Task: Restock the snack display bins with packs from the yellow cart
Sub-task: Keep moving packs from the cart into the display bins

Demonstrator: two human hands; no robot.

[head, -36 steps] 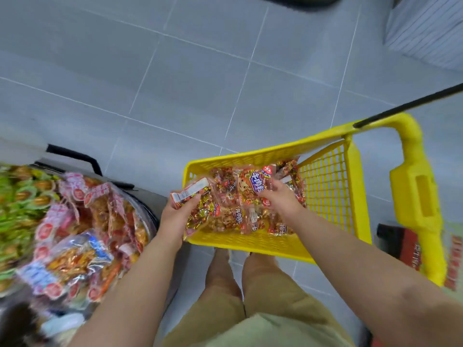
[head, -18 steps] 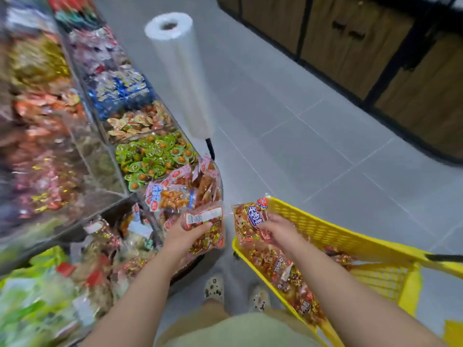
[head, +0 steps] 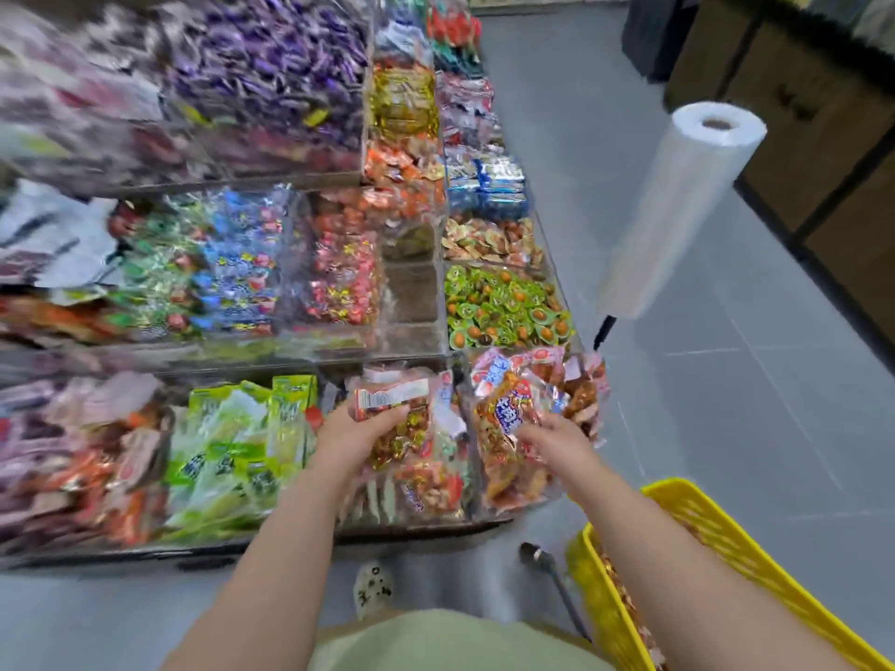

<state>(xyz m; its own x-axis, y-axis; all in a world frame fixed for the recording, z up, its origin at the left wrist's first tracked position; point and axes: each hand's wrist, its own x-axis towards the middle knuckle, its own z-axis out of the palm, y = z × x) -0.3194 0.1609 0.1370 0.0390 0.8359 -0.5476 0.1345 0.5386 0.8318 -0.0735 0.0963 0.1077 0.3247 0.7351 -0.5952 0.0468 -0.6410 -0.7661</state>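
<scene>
My left hand (head: 356,435) grips a clear snack pack (head: 397,414) with a white label, held over the lowest row of clear display bins (head: 416,518). My right hand (head: 557,440) grips a second snack pack (head: 506,418) with a blue-and-red logo, above the end bin of the same row. That end bin (head: 532,375) holds similar reddish packs. The yellow cart (head: 717,530) stands at the lower right, beside my right forearm, with more packs inside it.
Tiered clear bins of mixed snacks fill the left: green packs (head: 232,443), green-orange candies (head: 503,307), purple packs (head: 276,75). A roll of plastic bags (head: 678,210) stands on a black post at the display's corner. Grey tiled floor and dark cabinets (head: 823,138) lie to the right.
I have turned from the cart toward the display. Both hands lifted their packs out of the cart and carried them left, over the lowest bins.
</scene>
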